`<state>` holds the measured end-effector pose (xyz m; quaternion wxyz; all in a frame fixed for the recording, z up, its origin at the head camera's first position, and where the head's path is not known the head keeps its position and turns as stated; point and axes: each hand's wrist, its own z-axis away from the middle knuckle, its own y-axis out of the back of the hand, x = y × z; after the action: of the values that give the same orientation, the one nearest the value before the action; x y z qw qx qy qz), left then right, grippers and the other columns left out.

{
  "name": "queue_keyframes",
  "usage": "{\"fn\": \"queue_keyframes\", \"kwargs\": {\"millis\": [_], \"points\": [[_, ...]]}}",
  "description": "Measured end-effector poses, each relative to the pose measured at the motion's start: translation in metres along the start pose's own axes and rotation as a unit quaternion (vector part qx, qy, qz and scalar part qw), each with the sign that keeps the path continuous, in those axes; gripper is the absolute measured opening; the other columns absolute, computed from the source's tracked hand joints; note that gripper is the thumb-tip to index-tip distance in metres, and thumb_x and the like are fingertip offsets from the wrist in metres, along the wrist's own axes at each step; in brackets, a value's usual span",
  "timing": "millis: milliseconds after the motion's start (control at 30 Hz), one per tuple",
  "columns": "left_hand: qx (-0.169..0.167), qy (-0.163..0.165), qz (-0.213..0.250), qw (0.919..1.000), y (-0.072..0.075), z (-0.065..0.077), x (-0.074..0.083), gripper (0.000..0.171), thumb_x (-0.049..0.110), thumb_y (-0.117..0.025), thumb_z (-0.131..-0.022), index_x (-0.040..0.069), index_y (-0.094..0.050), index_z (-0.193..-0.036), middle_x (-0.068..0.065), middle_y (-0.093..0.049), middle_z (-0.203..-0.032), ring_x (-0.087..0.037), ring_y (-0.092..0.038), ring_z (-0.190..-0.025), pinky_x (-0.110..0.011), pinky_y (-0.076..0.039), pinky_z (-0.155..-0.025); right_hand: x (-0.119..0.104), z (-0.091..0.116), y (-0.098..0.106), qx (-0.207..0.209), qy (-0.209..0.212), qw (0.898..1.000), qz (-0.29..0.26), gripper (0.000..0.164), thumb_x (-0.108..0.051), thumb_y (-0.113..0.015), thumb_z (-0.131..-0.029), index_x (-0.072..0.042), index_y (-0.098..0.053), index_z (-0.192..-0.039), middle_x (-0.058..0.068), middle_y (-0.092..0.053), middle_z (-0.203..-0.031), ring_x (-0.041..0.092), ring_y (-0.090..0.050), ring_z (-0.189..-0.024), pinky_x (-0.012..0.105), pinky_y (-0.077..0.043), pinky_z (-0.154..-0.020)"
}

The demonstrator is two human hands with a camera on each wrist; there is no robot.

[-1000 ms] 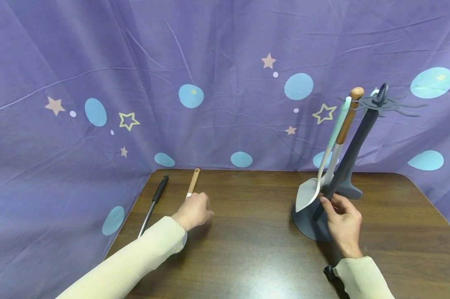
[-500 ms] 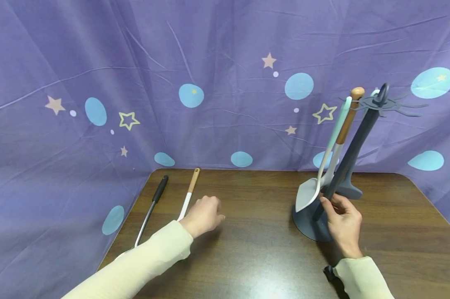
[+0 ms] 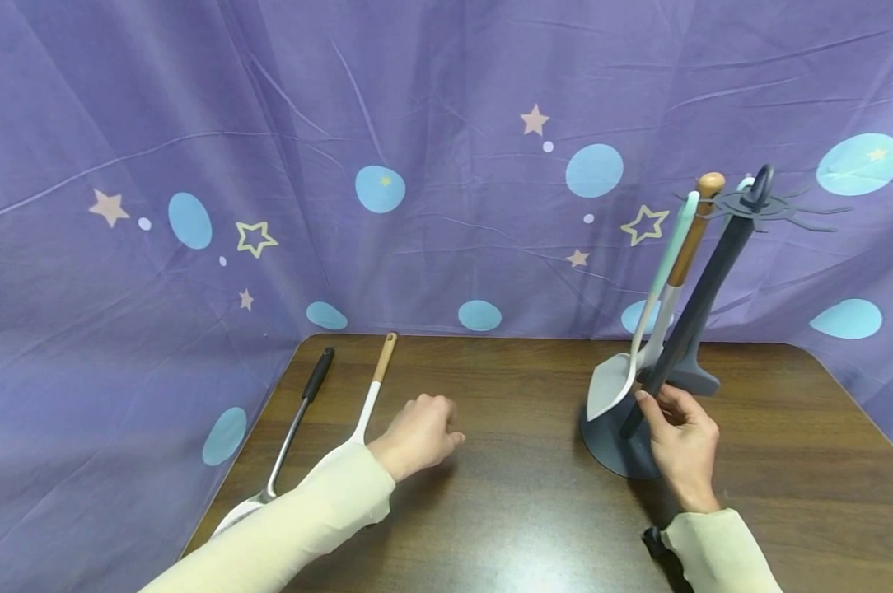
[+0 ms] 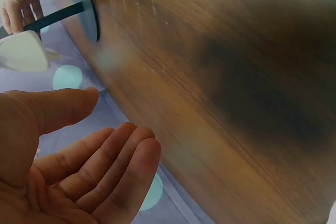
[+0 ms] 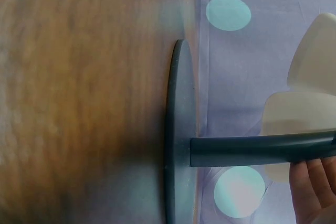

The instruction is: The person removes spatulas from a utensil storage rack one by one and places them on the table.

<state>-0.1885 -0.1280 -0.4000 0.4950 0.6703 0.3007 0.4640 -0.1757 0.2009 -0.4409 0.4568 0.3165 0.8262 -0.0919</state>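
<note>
My right hand [image 3: 682, 445] pinches the lower pole of a dark grey utensil rack [image 3: 702, 305], thumb on the near side. In the right wrist view its fingers [image 5: 307, 187] lie against that pole, above the round base [image 5: 181, 129]. From the rack hang a turner with a mint handle [image 3: 672, 247], a utensil with a brown wooden handle [image 3: 687, 251] and one with a grey head [image 3: 693, 380]. My left hand [image 3: 417, 436] hovers over the table, holding nothing; its fingers are loosely bent in the left wrist view. Beside it lies a white utensil with a light wooden handle [image 3: 385, 358], its lower end hidden by my sleeve.
A black-handled metal utensil [image 3: 316, 377] lies at the left of the brown wooden table [image 3: 521, 387], its pale head partly behind my left sleeve. A purple patterned curtain [image 3: 446, 263] hangs behind the table. Hooks [image 3: 795, 210] fan out from the rack's top.
My left hand has moved right and slightly toward me, away from the wooden-handled white utensil, uncovering more of it and of the black-handled one. The right hand and rack have stayed put.
</note>
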Motion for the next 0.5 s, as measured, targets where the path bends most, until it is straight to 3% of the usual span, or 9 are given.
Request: {"fn": "queue_keyframes", "kwargs": {"millis": [167,333,500], "points": [[-0.008,-0.004,0.007,0.9999,-0.002,0.000,0.008,0.024,0.024,-0.077,-0.079,0.013,-0.058,-0.067,0.003,-0.055,-0.060,-0.012,-0.048,-0.051,-0.028,-0.041,-0.045,0.000,0.000,0.000,-0.001,0.001,1.000,-0.004,0.016,0.009,-0.070,-0.079,0.008,-0.070,-0.095,-0.001,-0.071,-0.081,-0.004,-0.062,-0.069,0.008,-0.049,-0.065],[-0.012,-0.018,0.009,0.9997,-0.003,0.000,0.019,0.018,0.024,-0.077,-0.079,0.010,-0.066,-0.078,0.000,-0.064,-0.072,-0.012,-0.055,-0.058,-0.028,-0.046,-0.052,-0.001,0.000,-0.001,-0.004,0.003,1.000,-0.002,0.016,0.009,-0.069,-0.080,0.008,-0.070,-0.096,0.003,-0.071,-0.081,-0.004,-0.063,-0.070,0.008,-0.050,-0.065],[-0.006,-0.046,0.009,0.9989,-0.004,0.000,0.031,0.021,0.024,-0.077,-0.079,0.007,-0.070,-0.088,0.004,-0.062,-0.069,-0.010,-0.057,-0.062,-0.028,-0.049,-0.056,-0.002,0.001,-0.001,0.001,0.004,1.000,0.006,0.014,0.007,-0.069,-0.081,0.008,-0.070,-0.095,0.005,-0.071,-0.080,-0.005,-0.061,-0.069,0.008,-0.049,-0.065]]}}
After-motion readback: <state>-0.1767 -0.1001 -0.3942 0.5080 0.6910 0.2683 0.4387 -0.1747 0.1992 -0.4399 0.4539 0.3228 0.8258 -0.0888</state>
